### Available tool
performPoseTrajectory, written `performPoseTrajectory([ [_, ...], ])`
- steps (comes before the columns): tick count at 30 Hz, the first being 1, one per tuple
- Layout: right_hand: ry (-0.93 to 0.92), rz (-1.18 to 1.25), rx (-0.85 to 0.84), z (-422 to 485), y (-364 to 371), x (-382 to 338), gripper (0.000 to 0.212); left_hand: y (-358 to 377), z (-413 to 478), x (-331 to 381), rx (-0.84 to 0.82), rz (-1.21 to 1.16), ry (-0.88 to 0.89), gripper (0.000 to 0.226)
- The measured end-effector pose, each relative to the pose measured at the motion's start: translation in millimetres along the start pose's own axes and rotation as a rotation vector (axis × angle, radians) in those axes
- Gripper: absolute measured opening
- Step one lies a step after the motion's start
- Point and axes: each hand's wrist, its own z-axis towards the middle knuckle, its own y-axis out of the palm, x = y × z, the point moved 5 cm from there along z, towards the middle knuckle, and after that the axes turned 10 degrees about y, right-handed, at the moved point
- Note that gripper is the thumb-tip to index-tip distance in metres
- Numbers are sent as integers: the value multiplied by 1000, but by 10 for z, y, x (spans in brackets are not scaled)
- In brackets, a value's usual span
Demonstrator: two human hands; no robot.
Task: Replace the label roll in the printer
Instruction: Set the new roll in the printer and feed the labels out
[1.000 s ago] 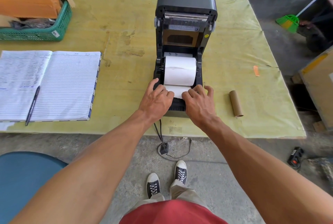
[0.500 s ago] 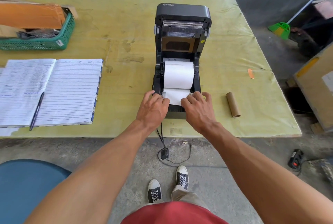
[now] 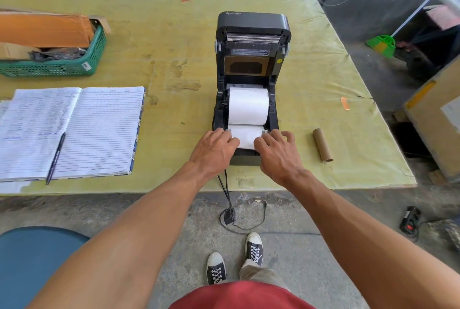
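A black label printer (image 3: pixel 252 27) stands on the green table with its lid raised. A white label roll (image 3: pixel 248 105) lies in its bay, and the loose end of the paper (image 3: pixel 246 135) runs forward over the front. My left hand (image 3: pixel 214 150) presses down on the left edge of that paper end at the printer's front. My right hand (image 3: pixel 277 153) presses on the right edge. An empty brown cardboard core (image 3: pixel 322 145) lies on the table to the printer's right.
An open lined notebook (image 3: pixel 99 129) with a pen (image 3: pixel 56 158) lies at the left. A green basket (image 3: pixel 74 64) with cardboard sits at the far left. Cables (image 3: pixel 227 199) hang off the table's front edge. A cardboard box (image 3: pixel 438 119) stands at the right.
The camera has pulled back and tilted, so the printer sits lower in view. Both hands stay at the printer's front on the paper end, with fingers spread slightly wider apart.
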Motion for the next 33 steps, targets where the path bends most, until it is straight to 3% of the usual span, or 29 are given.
performPoseTrajectory([
  [5,-54,64,0,-92,35,27,12,56,-132,39,-18,-55,63,24],
  [8,-38,76,-30,-133,86,86,31,79,-206,56,-22,-86,119,23],
  [12,-31,52,-11,-164,85,96,16,85,-235,72,-59,-129,151,15],
  [14,-40,69,-1,-171,46,79,17,147,-224,49,-119,-78,92,46],
  [16,-65,83,10,-189,16,69,13,196,-197,33,-202,-30,34,57],
  [20,-85,100,-14,-277,40,98,5,215,-177,83,-247,-45,44,51],
  [24,-42,105,-60,-326,116,131,33,227,-236,88,-230,-57,56,55],
  [29,-116,108,30,-366,69,77,16,245,-342,161,-213,-50,67,53],
  [33,-200,147,26,-367,21,113,15,274,-383,158,-212,-61,58,53],
])
